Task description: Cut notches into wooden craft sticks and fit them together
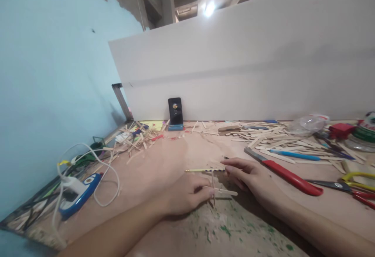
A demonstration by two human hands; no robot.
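A big white board [234, 69] stands across the back, with a blue wall [58, 54] to the left and a bright light [209, 9] up high. The table [164, 155] is tan, with green specks near the front. A big heap of flat sticks [281, 141] lies at the back right, and a smaller messy pile [143, 136] at the back left.

Both arms reach in from the bottom corners, and the hands come near each other over the table's front middle. The left hand [189, 192] is low, its fingers curled and its thumb pointing right. Thumb and finger pinch together on the crossed sticks [227, 191]. The right hand [244, 175] is a little higher, bent in toward the left, with one finger stretched out. Its thumb and fingers close on the right end of the rod [199, 170].

A red-handled blade [293, 177] lies just right of the right hand, with scissors [345, 186] past it. A blue power strip [80, 196] sits far left with a white cord [117, 171]. A black phone [175, 110] leans on the board. A blue pen [294, 155] lies on the heap.

The rod is thin and yellow with dark spots. The crossed sticks are just in front of it; whether they touch it, I cannot tell.
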